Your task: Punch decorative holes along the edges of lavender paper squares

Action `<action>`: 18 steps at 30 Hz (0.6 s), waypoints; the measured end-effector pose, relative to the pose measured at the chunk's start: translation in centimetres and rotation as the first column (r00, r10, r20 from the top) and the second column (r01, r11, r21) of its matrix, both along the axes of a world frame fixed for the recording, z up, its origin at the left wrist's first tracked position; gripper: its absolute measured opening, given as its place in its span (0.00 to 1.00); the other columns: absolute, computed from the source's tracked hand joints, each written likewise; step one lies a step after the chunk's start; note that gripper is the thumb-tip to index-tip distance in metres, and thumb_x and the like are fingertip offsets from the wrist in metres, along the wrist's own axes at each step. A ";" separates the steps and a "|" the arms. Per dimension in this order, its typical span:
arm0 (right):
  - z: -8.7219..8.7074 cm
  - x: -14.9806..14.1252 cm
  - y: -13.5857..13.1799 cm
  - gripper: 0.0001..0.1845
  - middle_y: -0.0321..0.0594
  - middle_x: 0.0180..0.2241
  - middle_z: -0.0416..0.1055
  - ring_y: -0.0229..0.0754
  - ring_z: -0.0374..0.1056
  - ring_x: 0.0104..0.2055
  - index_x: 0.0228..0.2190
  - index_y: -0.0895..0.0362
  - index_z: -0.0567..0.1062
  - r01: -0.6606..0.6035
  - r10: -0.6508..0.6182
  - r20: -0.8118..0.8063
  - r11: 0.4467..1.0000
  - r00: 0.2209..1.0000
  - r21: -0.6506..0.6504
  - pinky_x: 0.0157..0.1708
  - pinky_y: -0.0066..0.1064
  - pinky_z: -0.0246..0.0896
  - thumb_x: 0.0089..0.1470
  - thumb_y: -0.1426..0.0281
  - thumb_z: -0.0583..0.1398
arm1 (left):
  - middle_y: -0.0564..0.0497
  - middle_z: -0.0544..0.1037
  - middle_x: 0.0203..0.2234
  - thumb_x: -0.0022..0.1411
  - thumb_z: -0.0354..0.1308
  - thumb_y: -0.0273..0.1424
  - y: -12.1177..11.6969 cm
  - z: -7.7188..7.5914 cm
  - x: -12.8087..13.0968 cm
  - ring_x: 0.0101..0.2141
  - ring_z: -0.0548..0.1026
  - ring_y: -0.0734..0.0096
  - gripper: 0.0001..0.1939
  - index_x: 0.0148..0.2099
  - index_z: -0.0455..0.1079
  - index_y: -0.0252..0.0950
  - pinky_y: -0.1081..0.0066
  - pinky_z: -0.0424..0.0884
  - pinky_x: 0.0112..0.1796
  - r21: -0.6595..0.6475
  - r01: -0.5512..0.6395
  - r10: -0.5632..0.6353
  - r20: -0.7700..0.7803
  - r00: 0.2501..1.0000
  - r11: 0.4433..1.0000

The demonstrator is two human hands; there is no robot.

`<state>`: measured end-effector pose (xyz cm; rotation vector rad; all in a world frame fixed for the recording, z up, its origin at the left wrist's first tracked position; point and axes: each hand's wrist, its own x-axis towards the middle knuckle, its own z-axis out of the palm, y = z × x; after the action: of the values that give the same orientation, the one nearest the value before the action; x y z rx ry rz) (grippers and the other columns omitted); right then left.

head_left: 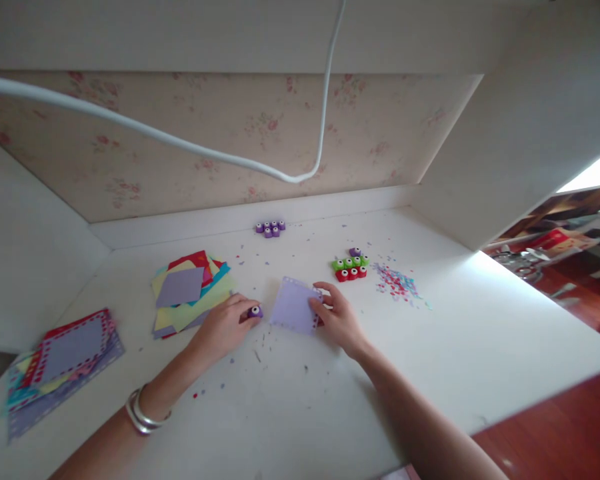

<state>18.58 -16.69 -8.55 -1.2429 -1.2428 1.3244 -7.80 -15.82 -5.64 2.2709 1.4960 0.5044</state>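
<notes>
Between the fingers of my left hand (pixel 227 325) is a small purple craft punch (pixel 255 312) with a white top. My right hand (pixel 337 317) pinches the right edge of a light purple paper sheet (pixel 294 307), thumb on top. Small punched holes run along several of the sheet's edges. Sheet and punch are a short way apart. Left of my left hand lies a loose pile of coloured paper (pixel 190 293). Beyond my right hand stand green punches (pixel 349 264), red punches (pixel 354 274) and one purple punch (pixel 355 252).
Several purple punches (pixel 270 229) stand near the back wall. Punched paper bits (pixel 400 283) are heaped at the right, with more scattered around. A stack of hole-edged sheets (pixel 70 353) lies at far left. A white cable (pixel 230 160) hangs across the view above the table.
</notes>
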 end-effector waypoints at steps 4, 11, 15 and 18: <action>-0.2 -0.4 -0.2 0.20 0.33 0.31 0.69 0.36 0.67 0.25 0.49 0.50 0.66 -0.044 0.043 0.090 0.999 0.995 0.014 0.23 0.28 0.64 0.56 0.58 0.58 | 0.48 0.78 0.43 0.64 0.56 0.31 -2.2 -1.6 0.1 0.43 0.76 0.66 0.11 0.48 0.73 0.40 0.68 0.71 0.46 0.074 0.005 -0.021 0.223 0.974 0.997; -0.3 -0.5 -0.2 0.18 0.33 0.29 0.68 0.36 0.68 0.26 0.48 0.52 0.68 -0.045 0.035 0.234 0.998 0.972 0.038 0.24 0.28 0.63 0.56 0.60 0.58 | 0.50 0.79 0.42 0.63 0.59 0.30 -2.7 -3.0 -0.2 0.42 0.77 0.69 0.12 0.49 0.73 0.39 0.71 0.73 0.46 0.123 -0.020 -0.021 0.318 0.948 0.992; -0.3 -0.4 -0.2 0.19 0.34 0.30 0.69 0.36 0.68 0.26 0.48 0.52 0.68 -0.056 0.045 0.256 0.998 0.966 0.038 0.23 0.27 0.62 0.57 0.60 0.58 | 0.50 0.79 0.43 0.64 0.58 0.30 -2.7 -3.2 -0.3 0.42 0.77 0.70 0.13 0.50 0.72 0.40 0.71 0.73 0.46 0.121 -0.016 -0.023 0.320 0.947 0.993; -0.2 -0.4 -0.2 0.19 0.35 0.31 0.70 0.37 0.69 0.27 0.48 0.53 0.68 -0.054 0.045 0.267 0.998 0.963 0.028 0.24 0.27 0.63 0.57 0.60 0.58 | 0.49 0.78 0.43 0.64 0.58 0.31 -2.8 -3.3 -0.3 0.43 0.76 0.70 0.12 0.50 0.73 0.40 0.70 0.73 0.47 0.129 0.002 -0.045 0.325 0.945 0.992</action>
<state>18.14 -16.92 -8.79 -1.4063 -1.4871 1.1922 -8.09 -18.58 -8.95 2.1601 1.3002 0.9441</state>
